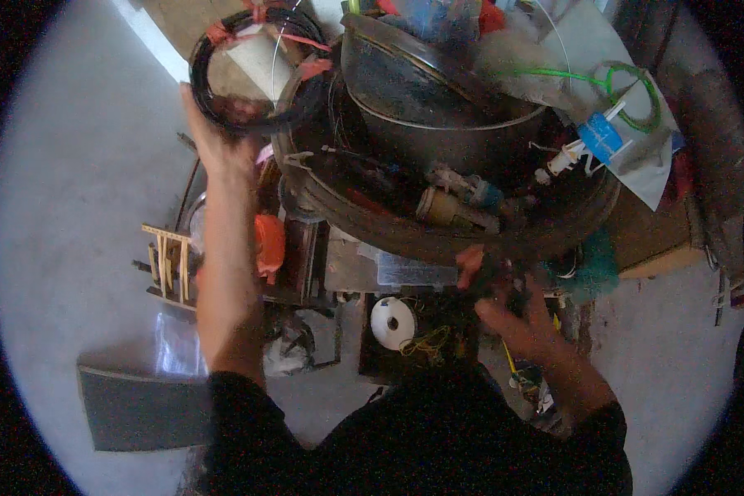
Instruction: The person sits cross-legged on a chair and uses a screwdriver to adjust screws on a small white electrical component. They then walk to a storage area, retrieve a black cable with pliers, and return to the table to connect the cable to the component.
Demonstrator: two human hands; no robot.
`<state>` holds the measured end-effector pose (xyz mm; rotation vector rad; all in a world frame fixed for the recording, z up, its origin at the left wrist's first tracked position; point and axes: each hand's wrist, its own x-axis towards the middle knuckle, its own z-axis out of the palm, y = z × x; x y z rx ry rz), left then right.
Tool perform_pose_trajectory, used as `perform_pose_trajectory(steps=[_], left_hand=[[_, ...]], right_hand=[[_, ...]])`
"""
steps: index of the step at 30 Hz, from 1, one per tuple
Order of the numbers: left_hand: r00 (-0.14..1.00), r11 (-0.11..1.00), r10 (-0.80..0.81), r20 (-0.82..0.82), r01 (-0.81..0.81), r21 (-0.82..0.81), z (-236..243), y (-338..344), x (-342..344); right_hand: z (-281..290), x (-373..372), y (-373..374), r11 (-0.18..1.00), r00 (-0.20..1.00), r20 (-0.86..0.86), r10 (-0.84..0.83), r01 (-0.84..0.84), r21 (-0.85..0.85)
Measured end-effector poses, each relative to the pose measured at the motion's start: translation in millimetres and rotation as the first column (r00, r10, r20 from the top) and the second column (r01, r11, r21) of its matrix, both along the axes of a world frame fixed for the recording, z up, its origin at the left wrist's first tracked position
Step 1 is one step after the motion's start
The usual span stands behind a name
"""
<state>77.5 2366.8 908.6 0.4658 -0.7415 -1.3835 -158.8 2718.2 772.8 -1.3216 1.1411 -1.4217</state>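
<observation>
My left hand is raised at the upper left, gripping the lower edge of a coil of black cable bound with red ties. Some of its fingers are hidden behind the coil. My right hand is closed just below the rim of a big dark round tub; blur and shadow hide what it holds. Inside the tub stand a dark pot and, before it, a small pale cylinder among jumbled parts.
A blue and white plastic part and a green cord lie at the tub's right. Below are a clear plastic box, a white disc-shaped spool and an orange object. A grey panel lies on the floor.
</observation>
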Motion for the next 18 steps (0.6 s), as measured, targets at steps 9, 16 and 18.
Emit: perform_pose_trajectory(steps=[9,16,18], left_hand=[[0.975,0.96,-0.202,-0.09,0.215,0.178,-41.0,71.1,-28.2],[0.955,0.963,-0.266,0.128,0.257,0.08,-62.6,118.9,-55.2],[0.922,0.938,-0.344,0.175,0.345,0.03,-62.6,132.8,-65.5]], right_hand=[[69.9,15.4,-77.3,0.986,0.992,-0.104,-0.072,0.055,-0.156],[80.3,27.1,-92.2,0.907,0.937,-0.345,-0.058,-0.095,-0.411],[88.2,33.1,-94.4,0.955,0.962,-0.273,0.032,-0.11,-0.276]])
